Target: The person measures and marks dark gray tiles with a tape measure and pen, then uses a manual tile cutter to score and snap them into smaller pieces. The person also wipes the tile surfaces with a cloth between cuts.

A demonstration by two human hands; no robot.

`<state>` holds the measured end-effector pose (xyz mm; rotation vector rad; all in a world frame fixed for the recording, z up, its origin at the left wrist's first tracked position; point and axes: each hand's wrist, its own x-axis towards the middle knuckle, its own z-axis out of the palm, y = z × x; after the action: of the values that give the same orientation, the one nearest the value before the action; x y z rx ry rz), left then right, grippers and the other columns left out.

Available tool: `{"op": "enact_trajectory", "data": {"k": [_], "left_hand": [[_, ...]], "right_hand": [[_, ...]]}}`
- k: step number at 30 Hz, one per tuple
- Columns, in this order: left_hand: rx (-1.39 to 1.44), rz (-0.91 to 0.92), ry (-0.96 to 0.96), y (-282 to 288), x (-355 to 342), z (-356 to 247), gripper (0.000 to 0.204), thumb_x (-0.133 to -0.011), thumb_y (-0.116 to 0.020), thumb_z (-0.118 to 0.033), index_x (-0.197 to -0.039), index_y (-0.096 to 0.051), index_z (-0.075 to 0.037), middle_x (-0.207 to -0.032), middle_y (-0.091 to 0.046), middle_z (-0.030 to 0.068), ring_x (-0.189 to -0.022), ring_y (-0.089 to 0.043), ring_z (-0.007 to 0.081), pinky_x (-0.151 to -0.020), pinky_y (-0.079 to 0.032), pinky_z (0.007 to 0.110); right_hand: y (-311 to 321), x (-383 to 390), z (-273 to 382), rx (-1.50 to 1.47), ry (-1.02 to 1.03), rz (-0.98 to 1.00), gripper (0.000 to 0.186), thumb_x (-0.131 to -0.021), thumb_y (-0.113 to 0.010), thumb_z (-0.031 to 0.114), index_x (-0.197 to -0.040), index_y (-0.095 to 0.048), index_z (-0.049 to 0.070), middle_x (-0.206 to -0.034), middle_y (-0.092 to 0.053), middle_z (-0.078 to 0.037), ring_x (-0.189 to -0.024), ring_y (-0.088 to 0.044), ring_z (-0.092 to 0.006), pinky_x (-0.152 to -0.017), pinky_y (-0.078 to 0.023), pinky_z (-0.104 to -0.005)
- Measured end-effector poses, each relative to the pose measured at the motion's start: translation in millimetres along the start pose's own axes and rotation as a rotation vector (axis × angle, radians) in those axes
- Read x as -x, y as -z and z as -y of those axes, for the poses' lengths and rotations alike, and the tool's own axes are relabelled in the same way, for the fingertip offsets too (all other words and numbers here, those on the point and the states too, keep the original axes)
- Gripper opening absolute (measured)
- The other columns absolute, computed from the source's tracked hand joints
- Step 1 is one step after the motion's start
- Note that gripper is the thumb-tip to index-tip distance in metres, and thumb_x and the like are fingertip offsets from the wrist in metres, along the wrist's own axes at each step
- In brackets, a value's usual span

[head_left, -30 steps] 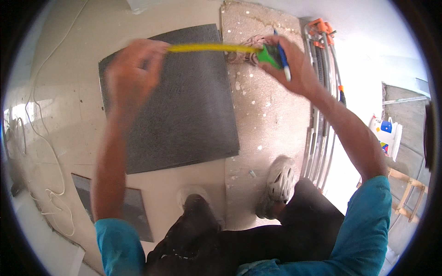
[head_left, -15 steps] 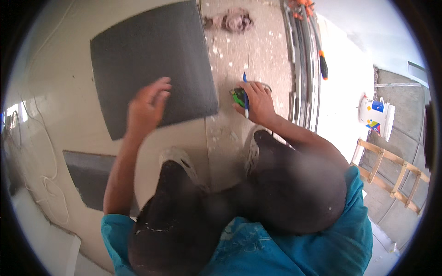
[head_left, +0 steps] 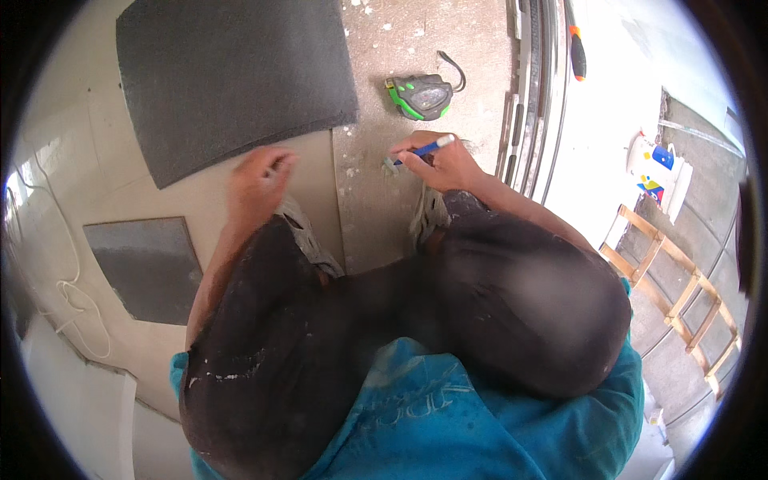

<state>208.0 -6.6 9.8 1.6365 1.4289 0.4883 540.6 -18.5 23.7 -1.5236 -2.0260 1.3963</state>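
Note:
My right hand (head_left: 432,160) grips a blue pen with a white end (head_left: 432,146), held slantwise low over the speckled board (head_left: 368,208); a small pale bit (head_left: 390,166) is by its lower end, too small to name. Just beyond lies a green-and-grey tape measure (head_left: 418,98) with a black wrist strap, its tape retracted. My left hand (head_left: 260,180) is open with loosely bent fingers, near the lower edge of a large dark grey tile (head_left: 232,72). My dark-trousered knees are bent, shoes partly hidden beneath them.
A smaller grey tile (head_left: 140,268) and a white cord (head_left: 76,292) lie at left. Along the right run long metal rails (head_left: 528,104) and an orange-and-black handled tool (head_left: 578,60). Farther right are a white bucket (head_left: 656,172) and a wooden ladder-like frame (head_left: 668,296).
The tape, stretched between both hands earlier, is retracted and let go on the board. My right hand keeps the pen, now drawn back toward me. I have crouched lower; the view has shifted.

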Motion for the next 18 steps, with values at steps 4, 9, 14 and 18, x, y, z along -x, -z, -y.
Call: {"op": "enact_trajectory", "data": {"k": [4, 9, 14, 18], "left_hand": [[-0.004, 0.259, -0.134, -38, 11, -5, 0.015, -0.091, -0.07, -0.019, -0.099, -0.07, -0.006, -0.093, -0.071, 0.008, -0.075, -0.068, 0.0204, -0.066, -0.054, 0.032], [-0.004, 0.314, -0.124, -46, 22, -1, 0.016, -0.088, -0.071, -0.022, -0.094, -0.069, -0.007, -0.088, -0.069, 0.0092, -0.073, -0.067, 0.0263, -0.064, -0.053, 0.038], [-0.003, 0.277, -0.118, -47, 17, -5, 0.016, -0.088, -0.071, -0.021, -0.093, -0.069, -0.006, -0.086, -0.069, 0.0095, -0.071, -0.067, 0.0256, -0.064, -0.053, 0.037], [0.019, 0.231, -0.107, -46, 16, -2, 0.015, -0.088, -0.072, -0.02, -0.093, -0.069, -0.006, -0.086, -0.069, 0.0096, -0.071, -0.067, 0.0253, -0.065, -0.053, 0.037]], "right_hand": [[-14, -5, 1, 0.114, -0.237, 0.02, 0.021, -0.096, -0.063, 0.027, -0.098, -0.065, 0.007, -0.069, -0.063, -0.012, -0.061, -0.064, -0.0251, -0.058, -0.047, -0.0375], [-20, -13, -8, 0.204, -0.204, 0.032, 0.026, -0.096, -0.064, 0.033, -0.097, -0.063, 0.007, -0.067, -0.063, -0.013, -0.062, -0.064, -0.0291, -0.06, -0.048, -0.0397], [-18, -12, -13, 0.314, -0.228, 0.14, 0.028, -0.096, -0.063, 0.035, -0.096, -0.063, 0.007, -0.068, -0.063, -0.013, -0.061, -0.062, -0.0324, -0.061, -0.049, -0.042], [-12, -3, -13, 0.42, -0.326, 0.339, 0.026, -0.096, -0.063, 0.035, -0.096, -0.063, 0.009, -0.068, -0.063, -0.011, -0.061, -0.061, -0.0284, -0.062, -0.049, -0.0407]]}}
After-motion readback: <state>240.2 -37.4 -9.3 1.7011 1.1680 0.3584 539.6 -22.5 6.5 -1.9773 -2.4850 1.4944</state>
